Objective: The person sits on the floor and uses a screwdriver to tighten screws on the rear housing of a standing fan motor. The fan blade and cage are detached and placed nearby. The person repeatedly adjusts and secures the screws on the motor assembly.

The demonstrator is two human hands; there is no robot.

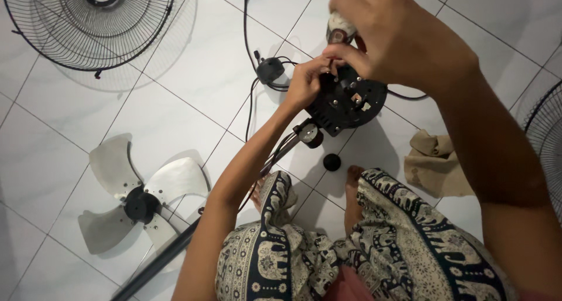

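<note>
Motor housing [346, 102] gripped by left fingers [305, 81]; right fingers [345, 54] pinch screwdriver [338, 30] above.

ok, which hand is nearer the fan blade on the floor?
Left. The left hand grips the motor housing on the side toward the fan blade; the right hand is above the housing, farther away.

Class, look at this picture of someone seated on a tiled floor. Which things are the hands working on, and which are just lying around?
In hand:
- black fan motor housing, steadied by the left hand
- screwdriver, gripped by the right hand

Lying about:
- wire fan guard
- grey fan blade
- small black knob
- tan cloth
- black pole
</note>
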